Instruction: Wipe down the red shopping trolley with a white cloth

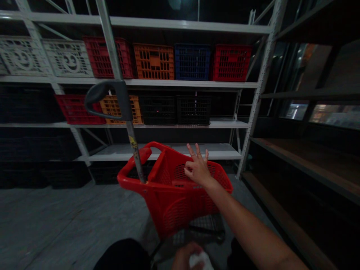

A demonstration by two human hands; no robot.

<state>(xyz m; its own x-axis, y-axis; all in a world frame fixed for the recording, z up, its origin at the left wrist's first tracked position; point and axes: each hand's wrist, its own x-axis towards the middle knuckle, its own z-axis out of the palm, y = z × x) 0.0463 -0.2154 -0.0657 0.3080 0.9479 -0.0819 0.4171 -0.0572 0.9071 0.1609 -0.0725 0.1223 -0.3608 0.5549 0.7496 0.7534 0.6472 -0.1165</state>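
Note:
My right hand [198, 169] is raised in front of a red plastic shopping cart [180, 202]. Its thumb and index finger curl together while the other three fingers stretch up and spread; I see nothing held in it. Low at the bottom edge, my left hand [184, 258] is closed around a white, soft-looking thing [201, 260], partly cut off by the frame. A metal pole [133, 144] with a grey loop handle [122, 100] rises at the cart's push bar [126, 176]; how it is fixed there I cannot tell.
Behind the cart stands a white metal rack [182, 83] with red, orange, blue, black and white plastic crates, such as an orange crate [154, 62]. Brown shelving [306, 161] runs along the right. Grey concrete floor [70, 221] shows at left; my dark-clothed knee [123, 255] is below.

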